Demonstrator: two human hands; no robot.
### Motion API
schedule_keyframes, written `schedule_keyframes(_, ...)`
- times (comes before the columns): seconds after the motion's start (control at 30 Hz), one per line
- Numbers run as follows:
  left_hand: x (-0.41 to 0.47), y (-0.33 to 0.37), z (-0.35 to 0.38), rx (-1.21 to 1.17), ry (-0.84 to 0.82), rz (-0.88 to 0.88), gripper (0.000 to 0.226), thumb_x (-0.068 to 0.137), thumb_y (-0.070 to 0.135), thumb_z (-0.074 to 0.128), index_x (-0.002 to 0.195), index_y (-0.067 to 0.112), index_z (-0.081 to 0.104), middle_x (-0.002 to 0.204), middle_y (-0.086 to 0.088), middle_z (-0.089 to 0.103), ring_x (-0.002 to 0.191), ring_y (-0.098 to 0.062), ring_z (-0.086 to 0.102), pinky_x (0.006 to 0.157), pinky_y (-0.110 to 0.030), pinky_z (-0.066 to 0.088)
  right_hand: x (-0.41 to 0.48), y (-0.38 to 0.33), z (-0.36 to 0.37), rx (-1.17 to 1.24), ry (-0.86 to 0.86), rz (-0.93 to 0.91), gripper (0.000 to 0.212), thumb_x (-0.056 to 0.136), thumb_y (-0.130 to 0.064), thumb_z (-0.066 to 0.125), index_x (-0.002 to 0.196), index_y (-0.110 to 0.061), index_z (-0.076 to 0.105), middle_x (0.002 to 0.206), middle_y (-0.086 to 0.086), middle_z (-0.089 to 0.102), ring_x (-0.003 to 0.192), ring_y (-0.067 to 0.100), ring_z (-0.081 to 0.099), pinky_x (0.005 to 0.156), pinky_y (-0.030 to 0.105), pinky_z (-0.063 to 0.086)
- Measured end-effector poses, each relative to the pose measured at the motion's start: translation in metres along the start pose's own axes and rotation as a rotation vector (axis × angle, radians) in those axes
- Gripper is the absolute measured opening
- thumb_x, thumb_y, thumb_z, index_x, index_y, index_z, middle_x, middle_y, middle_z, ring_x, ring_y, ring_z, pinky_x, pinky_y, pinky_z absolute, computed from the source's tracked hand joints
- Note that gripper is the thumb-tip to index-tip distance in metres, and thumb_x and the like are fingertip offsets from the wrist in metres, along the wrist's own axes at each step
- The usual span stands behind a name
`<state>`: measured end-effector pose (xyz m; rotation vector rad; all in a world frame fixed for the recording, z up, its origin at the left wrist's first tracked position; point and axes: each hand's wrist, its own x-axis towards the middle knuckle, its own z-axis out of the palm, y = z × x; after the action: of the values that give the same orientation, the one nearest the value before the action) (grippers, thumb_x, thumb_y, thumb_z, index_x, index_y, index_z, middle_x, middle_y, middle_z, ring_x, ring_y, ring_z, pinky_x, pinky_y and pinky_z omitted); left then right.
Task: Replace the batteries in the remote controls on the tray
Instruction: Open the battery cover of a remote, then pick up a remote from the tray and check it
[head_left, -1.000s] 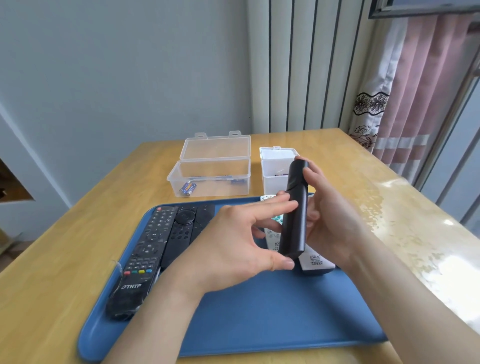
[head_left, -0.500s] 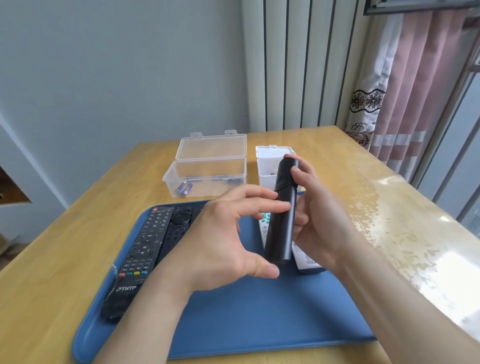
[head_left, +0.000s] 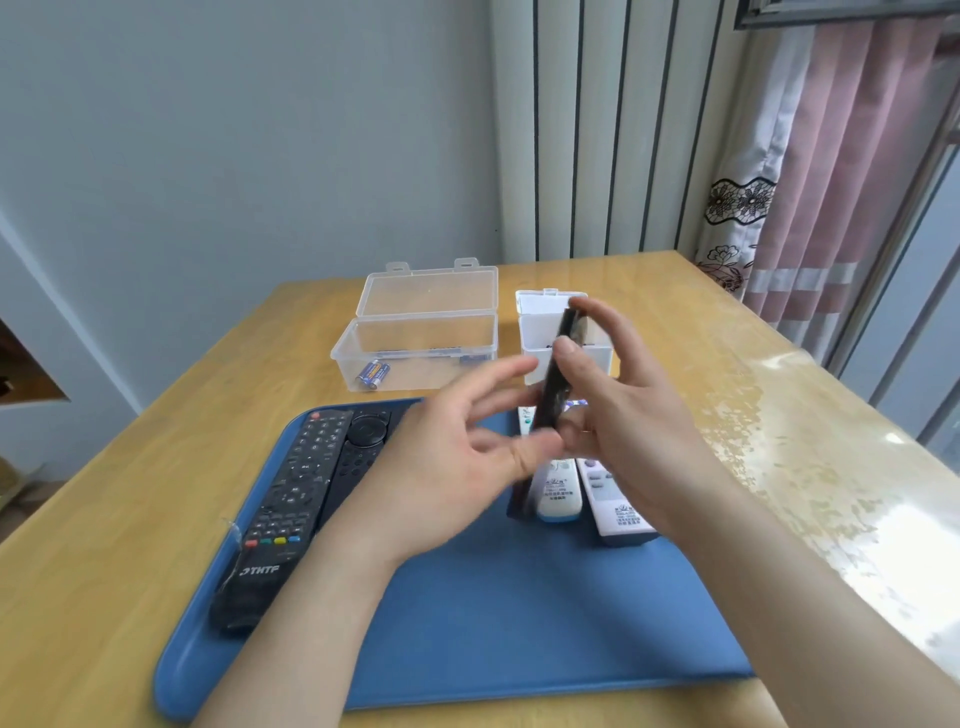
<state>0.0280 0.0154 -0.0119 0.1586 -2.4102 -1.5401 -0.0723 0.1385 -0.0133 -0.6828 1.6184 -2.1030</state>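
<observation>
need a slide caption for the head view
Right hand grips a slim black remote above the blue tray while the left hand hovers beside it.

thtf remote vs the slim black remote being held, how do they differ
The THTF remote lies flat on the blue tray, buttons up; the slim black remote is held nearly upright in the right hand. The THTF remote is wider, with coloured keys; the slim black remote shows no buttons from here. Both are black.

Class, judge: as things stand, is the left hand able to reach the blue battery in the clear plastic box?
Probably yes: the left hand looks open, the clear plastic box stands lid-open around the blue battery, and nothing tall lies between them.
</observation>
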Motion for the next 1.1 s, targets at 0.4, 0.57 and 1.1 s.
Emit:
schedule_keyframes(0.4,0.016,-0.040,-0.002,0.253,0.253,-0.247,0.020,0.093,0.037,0.048,0.106,0.028,0.060,0.072,-0.008,0.067,0.069,-0.032,0.061,0.071,-0.038,0.053,0.006,0.008,-0.017,-1.263,-0.274,-0.209,0.062,0.089,-0.036,0.066,0.144,-0.042,0.038,0.142,-0.008,0.047,0.125,0.012,0.046,0.095,0.024,0.036)
schedule_keyframes(0.57,0.013,-0.037,0.005,0.419,0.145,-0.337,0.056,0.096,0.024,0.048,0.148,0.025,0.026,0.117,0.002,0.065,0.105,-0.028,0.061,0.096,-0.043,0.047,0.000,0.017,-0.014,-1.593,-0.506,-0.022,0.075,0.081,-0.056,0.066,0.146,-0.039,0.033,0.149,-0.006,0.032,0.142,0.018,0.020,0.107,0.049,0.030)
schedule_keyframes(1.1,0.008,-0.024,0.008,0.743,-0.075,-0.189,0.045,0.074,0.052,0.073,0.111,0.033,0.056,0.109,0.013,0.061,0.102,-0.015,0.055,0.085,-0.034,0.046,-0.001,0.033,-0.005,-1.602,-0.443,-0.220,0.051,0.090,-0.038,0.057,0.138,-0.034,0.043,0.139,-0.010,0.042,0.129,0.018,0.039,0.097,0.044,0.037)
